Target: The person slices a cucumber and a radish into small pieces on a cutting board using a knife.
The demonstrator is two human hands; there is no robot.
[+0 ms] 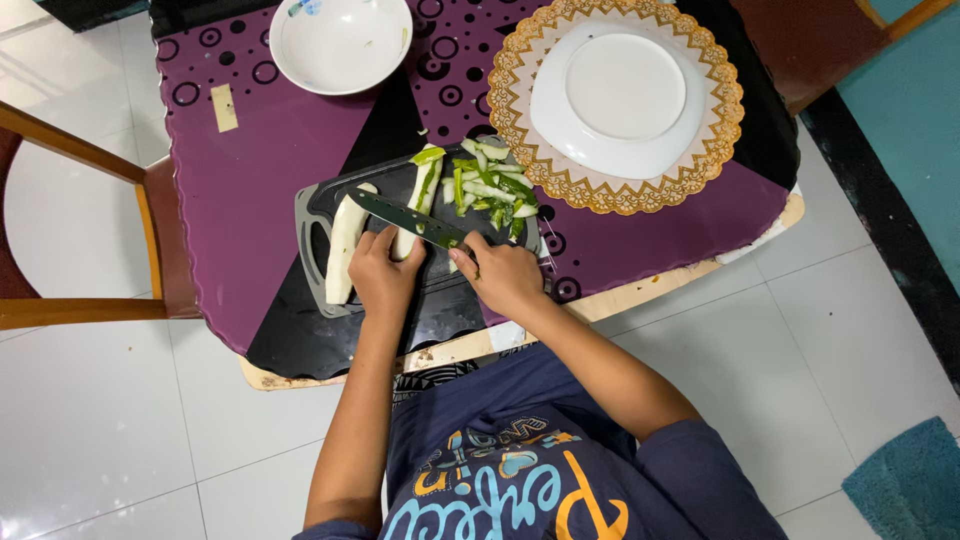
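From the head view I see my right hand (pixel 505 275) with its fingers wrapped around the handle of a dark-bladed knife (pixel 410 218), the blade lying slantwise across a pale peeled vegetable piece (pixel 408 238). My left hand (pixel 383 272) presses down on that piece, fingers curled over its near end. Both sit on a dark grey cutting board (pixel 315 215) at the near edge of the purple and black table (pixel 250 170). A longer peeled half (pixel 343 250) lies just left of my left hand. Green and white peelings (pixel 488 185) are heaped at the board's far right corner. Beyond stand a white bowl (pixel 340 40) and a white plate (pixel 618 95) on a gold lacy mat (pixel 720 130).
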